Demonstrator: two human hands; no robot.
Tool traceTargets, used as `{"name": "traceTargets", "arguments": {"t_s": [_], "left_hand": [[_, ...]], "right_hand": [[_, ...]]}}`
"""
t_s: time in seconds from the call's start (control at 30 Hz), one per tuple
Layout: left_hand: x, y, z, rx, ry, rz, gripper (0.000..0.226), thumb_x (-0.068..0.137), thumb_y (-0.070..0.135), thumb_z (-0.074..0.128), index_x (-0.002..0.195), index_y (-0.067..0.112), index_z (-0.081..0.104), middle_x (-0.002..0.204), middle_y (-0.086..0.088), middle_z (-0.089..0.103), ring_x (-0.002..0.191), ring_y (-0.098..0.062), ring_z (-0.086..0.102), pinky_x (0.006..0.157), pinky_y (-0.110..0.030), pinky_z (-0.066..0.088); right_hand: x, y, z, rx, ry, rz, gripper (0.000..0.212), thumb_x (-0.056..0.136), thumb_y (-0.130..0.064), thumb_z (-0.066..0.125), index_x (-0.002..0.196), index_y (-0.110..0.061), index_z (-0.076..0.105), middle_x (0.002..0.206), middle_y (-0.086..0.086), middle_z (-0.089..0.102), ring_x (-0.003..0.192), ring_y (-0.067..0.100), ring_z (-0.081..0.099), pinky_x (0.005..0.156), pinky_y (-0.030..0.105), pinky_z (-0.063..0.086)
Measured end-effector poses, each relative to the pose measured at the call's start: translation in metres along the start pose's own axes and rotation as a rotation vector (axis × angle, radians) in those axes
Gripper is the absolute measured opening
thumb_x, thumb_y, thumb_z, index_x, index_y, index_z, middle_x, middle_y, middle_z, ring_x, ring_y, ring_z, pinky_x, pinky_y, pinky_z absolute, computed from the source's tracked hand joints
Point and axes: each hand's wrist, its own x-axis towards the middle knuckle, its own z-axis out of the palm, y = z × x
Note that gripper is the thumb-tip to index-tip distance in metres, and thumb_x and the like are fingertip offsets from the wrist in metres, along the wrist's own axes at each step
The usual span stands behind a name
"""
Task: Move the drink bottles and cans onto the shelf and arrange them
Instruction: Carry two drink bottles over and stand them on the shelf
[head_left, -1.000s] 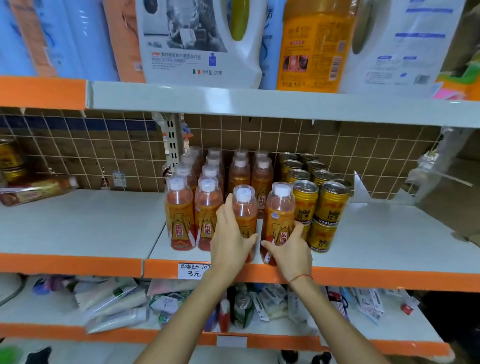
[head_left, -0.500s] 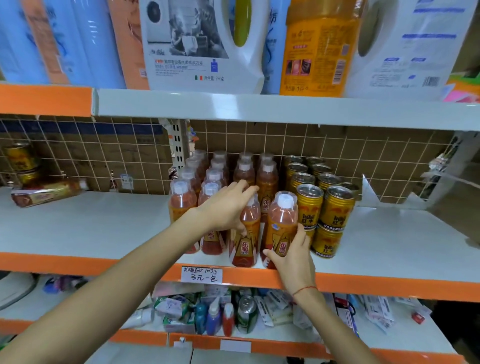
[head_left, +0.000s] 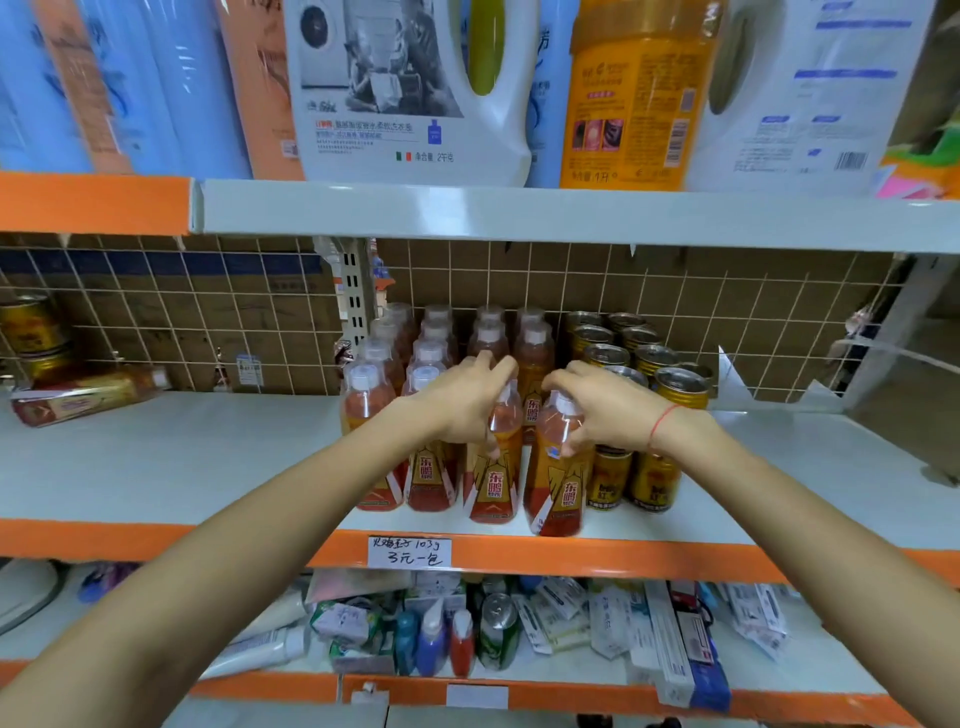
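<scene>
Both hands grip bottle tops at the front edge of the middle shelf (head_left: 208, 457). The left hand (head_left: 462, 402) curls round the neck of the third front bottle (head_left: 493, 478); the right hand (head_left: 602, 405) pinches the cap end of the fourth bottle (head_left: 558, 483), which tilts slightly. The orange-drink bottles (head_left: 431, 364) stand in four rows running to the back grid. Gold cans (head_left: 639, 364) stand just beside them on the right, stacked two high at the front.
</scene>
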Motion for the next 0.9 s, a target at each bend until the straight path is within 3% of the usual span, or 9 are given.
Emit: {"name": "traceTargets", "arguments": {"t_s": [0.07, 0.17, 0.47, 0.9], "left_hand": [[0.007, -0.003, -0.001, 0.014, 0.011, -0.011, 0.099, 0.063, 0.034, 0.086, 0.139, 0.012, 0.026, 0.134, -0.015, 0.038, 0.119, -0.030, 0.043, 0.091, -0.037, 0.043], [0.018, -0.011, -0.003, 0.044, 0.036, -0.011, 0.100, 0.065, 0.029, 0.086, 0.142, 0.010, 0.025, 0.136, -0.018, 0.038, 0.120, -0.032, 0.044, 0.091, -0.039, 0.044], [0.044, -0.025, -0.004, -0.019, -0.027, -0.058, 0.095, 0.073, 0.019, 0.080, 0.147, 0.011, 0.021, 0.138, -0.018, 0.043, 0.121, -0.032, 0.048, 0.093, -0.036, 0.043], [0.068, -0.037, -0.001, -0.077, -0.069, -0.089, 0.084, 0.074, 0.019, 0.079, 0.143, 0.012, 0.032, 0.138, -0.013, 0.045, 0.124, -0.029, 0.046, 0.101, -0.038, 0.043]], "right_hand": [[0.009, 0.002, -0.002, -0.003, -0.006, -0.011, 0.079, 0.065, -0.029, 0.083, 0.131, -0.017, 0.043, 0.119, 0.005, 0.045, 0.109, 0.021, 0.047, 0.085, 0.029, 0.042], [0.022, 0.006, -0.001, 0.015, 0.020, -0.019, 0.076, 0.062, -0.029, 0.085, 0.127, -0.014, 0.047, 0.117, 0.007, 0.049, 0.109, 0.024, 0.047, 0.088, 0.032, 0.042], [0.053, 0.012, 0.003, 0.043, 0.075, 0.047, 0.077, 0.063, -0.022, 0.085, 0.129, -0.009, 0.047, 0.125, 0.012, 0.049, 0.114, 0.027, 0.047, 0.090, 0.033, 0.042], [0.089, 0.018, 0.009, 0.056, 0.111, 0.070, 0.075, 0.064, -0.021, 0.085, 0.129, -0.008, 0.050, 0.128, 0.013, 0.053, 0.116, 0.029, 0.051, 0.094, 0.036, 0.045]]}}
